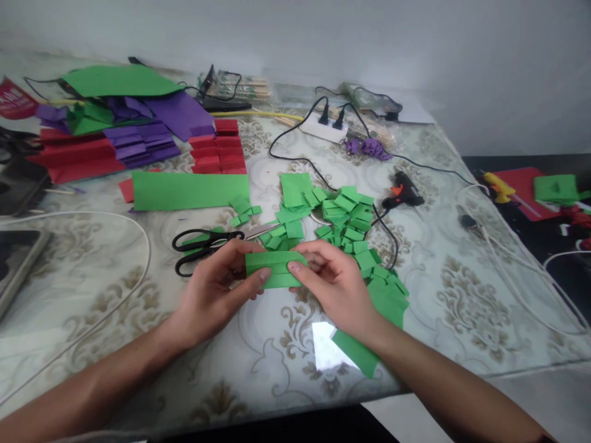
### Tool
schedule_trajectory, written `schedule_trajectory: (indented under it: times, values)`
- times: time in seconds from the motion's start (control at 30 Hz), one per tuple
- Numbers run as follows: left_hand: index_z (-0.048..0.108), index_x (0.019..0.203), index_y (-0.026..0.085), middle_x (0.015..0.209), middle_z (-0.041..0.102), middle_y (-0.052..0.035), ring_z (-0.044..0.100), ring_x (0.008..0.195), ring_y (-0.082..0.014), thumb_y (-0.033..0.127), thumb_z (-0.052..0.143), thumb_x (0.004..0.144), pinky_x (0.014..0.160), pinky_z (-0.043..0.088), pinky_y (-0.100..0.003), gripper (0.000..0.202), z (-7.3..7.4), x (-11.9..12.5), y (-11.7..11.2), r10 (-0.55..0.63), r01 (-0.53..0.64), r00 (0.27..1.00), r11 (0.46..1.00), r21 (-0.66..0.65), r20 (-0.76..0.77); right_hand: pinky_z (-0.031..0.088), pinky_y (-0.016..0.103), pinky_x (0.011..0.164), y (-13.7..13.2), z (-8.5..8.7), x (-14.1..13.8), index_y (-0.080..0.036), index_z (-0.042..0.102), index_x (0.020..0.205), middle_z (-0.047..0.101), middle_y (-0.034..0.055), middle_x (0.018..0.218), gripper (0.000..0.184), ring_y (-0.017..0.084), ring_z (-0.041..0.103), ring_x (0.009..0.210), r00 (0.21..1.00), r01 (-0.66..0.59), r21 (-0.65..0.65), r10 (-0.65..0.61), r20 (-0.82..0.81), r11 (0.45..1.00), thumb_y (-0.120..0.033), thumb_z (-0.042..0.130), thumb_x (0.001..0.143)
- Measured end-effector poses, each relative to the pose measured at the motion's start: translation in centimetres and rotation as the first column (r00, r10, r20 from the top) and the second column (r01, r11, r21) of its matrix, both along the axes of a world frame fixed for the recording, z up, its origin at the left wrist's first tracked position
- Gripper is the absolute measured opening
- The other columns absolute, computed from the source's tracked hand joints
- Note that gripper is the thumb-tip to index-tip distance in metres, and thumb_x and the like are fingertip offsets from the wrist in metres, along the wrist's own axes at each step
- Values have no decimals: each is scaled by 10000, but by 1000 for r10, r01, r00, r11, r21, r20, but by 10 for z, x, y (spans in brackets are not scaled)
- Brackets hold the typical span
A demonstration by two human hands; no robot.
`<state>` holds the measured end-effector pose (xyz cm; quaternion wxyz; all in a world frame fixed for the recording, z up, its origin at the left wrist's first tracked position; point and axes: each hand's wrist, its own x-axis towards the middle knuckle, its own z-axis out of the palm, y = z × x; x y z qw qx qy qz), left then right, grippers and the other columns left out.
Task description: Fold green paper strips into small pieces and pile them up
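A folded green paper strip [273,269] is held between both hands just above the table's front middle. My left hand [217,289] pinches its left end with thumb and fingers closed. My right hand [333,282] grips the right end, fingers curled over the edge. Black-handled scissors [205,245] lie just behind my left hand. A heap of small folded green paper pieces [344,218] lies behind and to the right of my right hand. Another green strip [355,352] lies under my right wrist.
A long green sheet [189,189] lies behind the scissors. Red strips [220,147], purple and green paper [138,123] are stacked at the back left. A black glue gun [404,192], power strip [325,128] and cords sit at the back right. A white cable [115,215] loops at left.
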<state>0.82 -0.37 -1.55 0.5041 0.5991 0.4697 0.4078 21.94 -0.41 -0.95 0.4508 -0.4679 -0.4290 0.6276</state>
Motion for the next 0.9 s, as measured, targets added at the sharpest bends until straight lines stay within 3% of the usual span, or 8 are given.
schedule_trajectory:
  times: [0.17,0.33,0.5,0.7,0.8,0.9]
  values:
    - [690,1065,217,793,680,34,669,589,-87,177,678,974,556,567,-172,100,2,2,1,18,-21,999,997,77,32,664,226,603,-1,4,1,-269,798,963,519,-52,674,71,99,528,603,1000,-15,39,16,-9,999,-283,778,897]
    - [726,1006,210,925,710,-4,677,625,-87,107,628,976,568,586,-177,146,1,0,1,11,-22,997,990,142,78,670,236,658,-1,3,3,-279,837,993,714,-8,880,141,104,708,682,999,-43,59,45,-19,997,-270,701,957]
    - [727,1000,233,864,704,17,660,644,-80,84,589,1001,594,554,-161,203,0,-3,-1,-24,16,999,984,175,45,704,290,675,-2,7,3,-260,839,992,533,-49,655,139,104,614,602,992,-70,31,73,-107,997,-321,721,950]
    - [705,1033,239,871,687,13,659,675,-94,122,556,1042,636,553,-195,189,-1,-3,-1,-54,45,997,986,160,55,696,251,664,-2,5,-1,-250,833,921,469,-89,597,148,76,572,544,995,-45,38,48,-91,998,-239,899,789]
    - [697,1066,236,878,687,0,669,715,-119,146,545,1050,662,553,-223,177,-1,-7,-1,-92,88,995,986,139,26,687,234,671,-1,3,-1,-242,831,908,664,-45,715,140,95,682,636,995,-39,40,43,-91,998,-220,891,785]
    - [684,1131,232,1041,699,-46,693,824,-162,193,560,1047,724,574,-272,154,-1,-11,-2,-148,147,989,980,137,-8,685,241,690,-1,2,0,-229,820,874,763,10,943,58,117,732,757,997,-42,62,45,-54,997,-200,827,823]
